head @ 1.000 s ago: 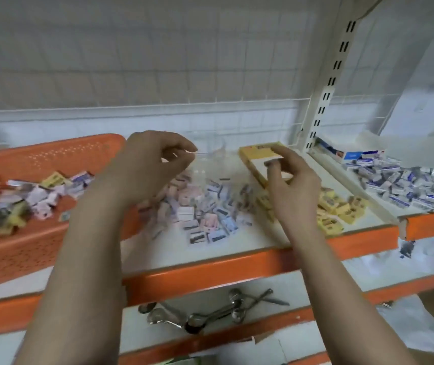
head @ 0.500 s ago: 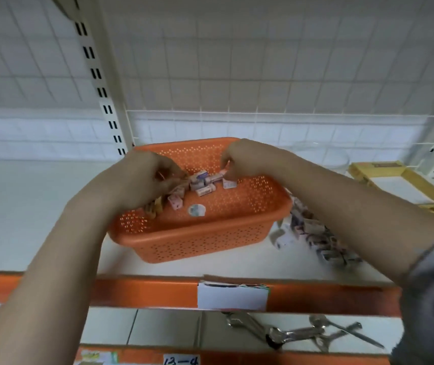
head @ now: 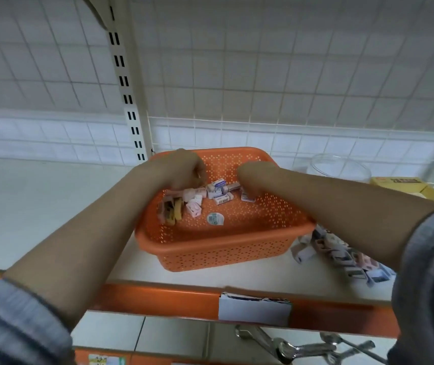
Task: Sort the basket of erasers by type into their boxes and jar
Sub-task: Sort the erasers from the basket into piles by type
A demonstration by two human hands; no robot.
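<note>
Rubber: small wrapped erasers (head: pixel 220 192) lie loose on the basket floor; probably light, firm and slick-sleeved, best pinched across the short sides.
Hands: left hand (head: pixel 181 168) and right hand (head: pixel 254 177) both reach in, fingers curled downward; whether either holds one, cannot tell.
Basket: orange basket (head: pixel 226 248) on the shelf.
Beyond: clear jar (head: pixel 340 167), yellow box (head: pixel 405 184), sorted pile (head: pixel 347 258) to its right.

head cam: single view | worn on the person's head, looks forward and down from close range | orange basket (head: pixel 226 248) at centre, shelf edge (head: pixel 173 299) toward 6 o'clock, grid wall (head: pixel 263 61) at 12 o'clock | forearms enter from 7 and 4 o'clock
</note>
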